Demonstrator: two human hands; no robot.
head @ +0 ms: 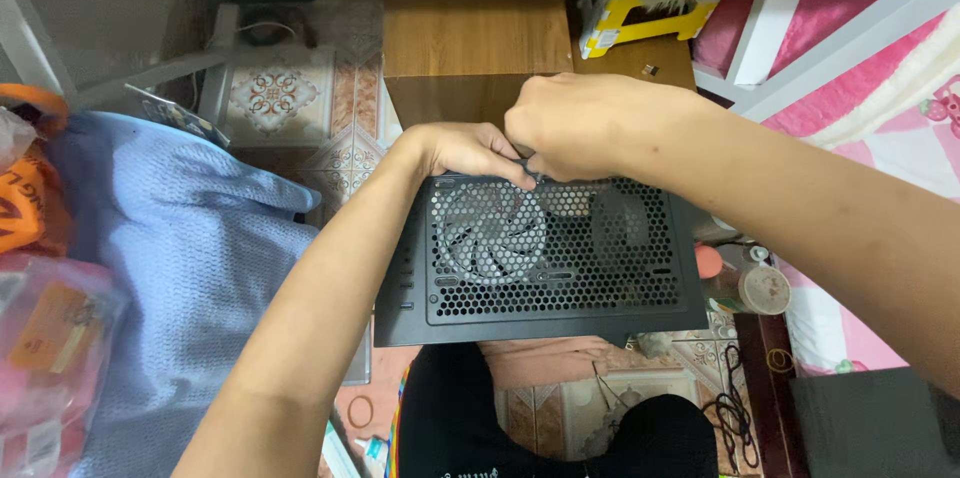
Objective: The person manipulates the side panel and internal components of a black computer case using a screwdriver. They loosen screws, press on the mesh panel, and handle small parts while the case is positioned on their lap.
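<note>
A black cooling pad [545,263] with a perforated metal grille and two round fans lies across my lap, tilted toward me. My left hand [462,151] grips its far edge near the middle. My right hand [572,126] is closed right beside it, fingertips pinching something small and dark at the same far edge; what it pinches is too small to make out. The two hands touch each other.
A wooden stool [470,18] stands just behind the pad. A blue cloth [180,248] lies to the left beside plastic bags [40,338]. A yellow box [640,23] sits at the back, small jars [765,288] and cables [735,408] to the right, pink bedding [880,88] beyond.
</note>
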